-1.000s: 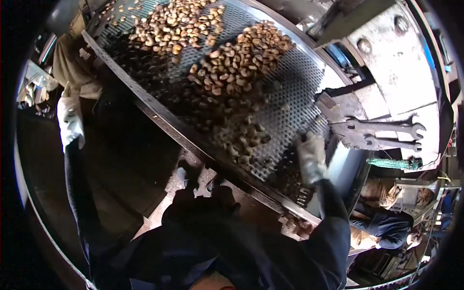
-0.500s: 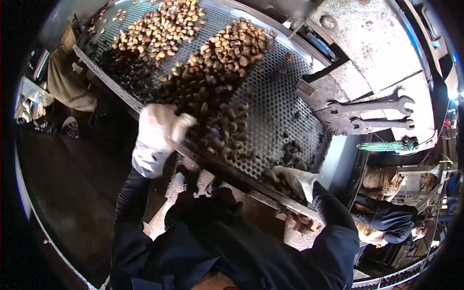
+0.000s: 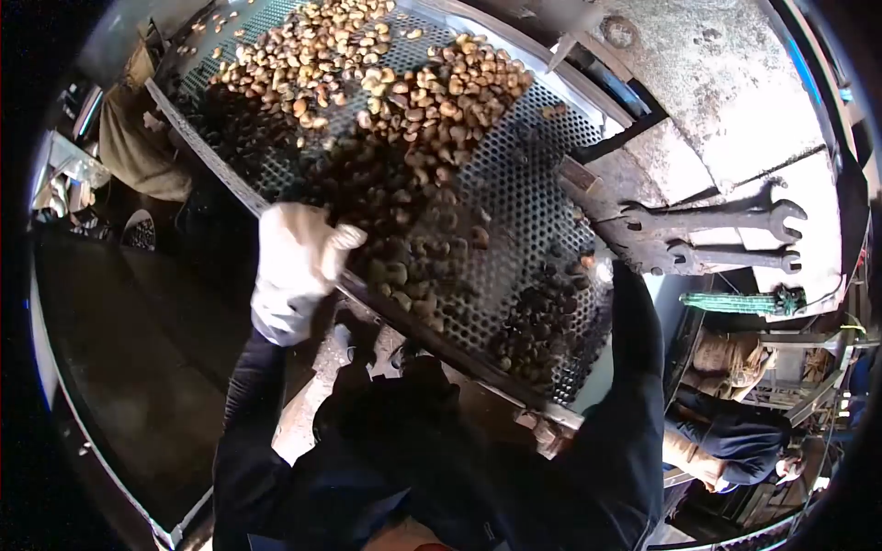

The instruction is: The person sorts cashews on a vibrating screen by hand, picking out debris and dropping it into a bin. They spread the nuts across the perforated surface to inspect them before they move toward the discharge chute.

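Near side, nine o'clock: the white-gloved left hand is clenched over the lower rim of the tilted grey perforated metal sieve tray. At three o'clock a dark sleeve reaches the tray's edge, and the right hand's grip can't be made out. The small kidney-shaped nuts lie dark in shadow up close and are heaped sunlit tan toward twelve. Beyond them, two rusty open-ended spanners lie at two o'clock.

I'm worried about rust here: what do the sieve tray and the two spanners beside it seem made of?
Sieve tray: sheet metal, probably steel, dull grey; regular punched holes and a faint sheen show it. Spanners: likely forged steel, dark and grimy, paler at the open ends.
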Demonstrator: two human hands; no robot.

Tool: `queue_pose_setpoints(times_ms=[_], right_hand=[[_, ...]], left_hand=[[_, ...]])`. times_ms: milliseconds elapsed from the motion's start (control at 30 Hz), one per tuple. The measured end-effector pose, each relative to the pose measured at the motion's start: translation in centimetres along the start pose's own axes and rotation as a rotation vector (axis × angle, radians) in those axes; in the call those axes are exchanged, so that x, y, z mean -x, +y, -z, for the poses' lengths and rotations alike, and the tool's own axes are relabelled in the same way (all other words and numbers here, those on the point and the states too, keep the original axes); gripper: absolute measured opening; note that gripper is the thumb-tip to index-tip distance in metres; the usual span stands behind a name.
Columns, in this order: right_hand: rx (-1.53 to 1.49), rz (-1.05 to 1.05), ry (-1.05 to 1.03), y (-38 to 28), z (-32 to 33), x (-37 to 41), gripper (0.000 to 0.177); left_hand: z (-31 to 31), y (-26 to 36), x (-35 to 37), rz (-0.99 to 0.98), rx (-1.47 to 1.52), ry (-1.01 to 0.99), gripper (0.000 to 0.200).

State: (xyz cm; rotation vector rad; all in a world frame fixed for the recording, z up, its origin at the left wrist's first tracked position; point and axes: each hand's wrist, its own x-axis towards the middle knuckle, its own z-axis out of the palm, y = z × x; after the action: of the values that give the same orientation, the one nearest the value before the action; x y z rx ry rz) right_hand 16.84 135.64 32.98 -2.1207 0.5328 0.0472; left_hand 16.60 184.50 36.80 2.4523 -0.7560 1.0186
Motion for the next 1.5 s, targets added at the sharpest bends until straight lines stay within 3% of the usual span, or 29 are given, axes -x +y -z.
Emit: queue_pose_setpoints(times_ms=[33, 100, 200, 233, 300, 367, 433, 500, 567, 600, 633, 700, 733, 767, 900, 967, 1100, 1133, 1167, 1200, 1233, 1267, 1300, 1333, 1367, 1500], right_hand=[[0.153, 0.028, -0.01, 0.4, -0.1, -0.5, 0.038], [0.363, 0.073, -0.039, 1.2, -0.8, -0.9, 0.034], [0.504, 0.114, -0.159, 2.4, -2.1, 3.1, 0.029], [0.511, 0.115, -0.204, 2.8, -2.5, 5.0, 0.027], [0.484, 0.078, -0.359, 3.1, -3.5, 9.8, 0.024], [0.416, 0.032, -0.55, 4.0, -4.2, 13.6, 0.022], [0.335, 0.001, -0.74, 6.1, -4.5, 15.7, 0.019], [0.146, -0.086, -0.93, 9.8, -4.3, 15.7, 0.017], [-0.201, -0.288, -1.101, 15.2, -3.9, 14.4, 0.016], [-0.385, -0.448, -1.165, 18.0, -3.7, 13.5, 0.015], [-0.19, -0.436, -1.128, 14.1, -3.2, 14.3, 0.02], [0.136, -0.58, -0.98, 2.8, -2.6, 15.5, 0.036], [0.186, -0.652, -0.915, -1.0, -2.3, 15.7, 0.046], [0.197, -0.696, -0.838, -4.5, -1.9, 15.9, 0.056], [-0.528, -0.579, -0.504, -12.3, 0.2, 17.5, 0.058], [-0.846, -0.584, -0.399, -9.8, -1.5, 13.8, 0.054], [-0.959, -0.444, -0.039, -6.0, -1.9, 7.0, 0.05], [-0.976, -0.461, 0.024, -4.0, -2.2, 5.7, 0.05], [-0.997, -0.489, 0.075, -1.8, -2.6, 4.7, 0.05], [-0.967, -0.485, 0.058, 0.5, -3.1, 4.2, 0.051], [-0.423, -0.196, -0.181, 4.5, -3.8, 4.4, 0.046], [0.098, 0.146, -0.241, 8.3, -4.5, 4.5, 0.044], [0.143, 0.118, -0.318, 8.7, -5.0, 6.7, 0.044], [0.188, 0.089, -0.391, 8.8, -5.5, 8.9, 0.044], [0.234, 0.057, -0.46, 8.5, -6.1, 11.4, 0.044], [0.321, -0.102, -0.727, 5.8, -6.9, 17.2, 0.036]], left_hand=[[0.2, -1.6, 0.0, 0.062, -0.032, -0.104, 0.047], [0.7, -2.1, -0.1, -0.025, -0.005, -0.216, 0.049], [0.0, -1.4, 2.0, -0.035, -0.016, -0.221, 0.025], [0.2, -1.2, 0.6, 0.09, -0.009, -0.098, 0.042], [-0.2, -2.4, 1.1, -0.061, -0.075, -0.071, 0.041], [0.1, 0.6, 0.8, -0.025, -0.019, -0.111, 0.033], [0.3, -0.8, 0.3, 0.057, -0.011, -0.075, 0.019], [0.6, -1.4, 0.0, -0.025, -0.041, -0.042, 0.025], [0.5, 0.4, 0.3, -0.114, -0.019, -0.103, 0.024], [0.3, -0.3, 0.8, -0.046, -0.009, -0.097, 0.022], [0.0, -1.2, 1.1, 0.023, 0.0, -0.087, 0.02], [0.4, -2.4, 0.0, -0.226, -0.139, -0.022, 0.028], [0.3, -1.2, 0.5, -0.086, -0.032, -0.051, 0.02], [0.1, -0.2, 1.0, -0.138, -0.013, -0.075, 0.015], [-0.3, -1.3, 1.4, -0.096, -0.034, -0.069, 0.024], [-0.4, -1.0, 1.4, -0.087, 0.014, -0.065, 0.029], [0.2, -2.1, 0.3, -0.116, -0.124, 0.014, 0.024], [0.1, -1.7, 0.6, -0.012, 0.027, -0.014, 0.017], [0.0, -0.9, 0.8, -0.232, -0.071, -0.008, 0.018], [-0.2, -0.9, 1.2, -0.179, -0.058, -0.045, 0.014], [-0.3, -1.1, 1.5, -0.127, -0.046, -0.083, 0.011], [-0.1, -2.0, 0.9, -0.195, -0.132, -0.029, 0.011], [0.1, -2.9, 0.3, -0.263, -0.217, 0.026, 0.011], [0.2, -2.8, 1.2, 0.032, -0.044, -0.158, 0.034], [-0.8, -1.9, 1.6, -0.113, -0.036, -0.03, 0.036], [0.7, -1.3, 0.2, 0.031, -0.028, -0.017, 0.031]])
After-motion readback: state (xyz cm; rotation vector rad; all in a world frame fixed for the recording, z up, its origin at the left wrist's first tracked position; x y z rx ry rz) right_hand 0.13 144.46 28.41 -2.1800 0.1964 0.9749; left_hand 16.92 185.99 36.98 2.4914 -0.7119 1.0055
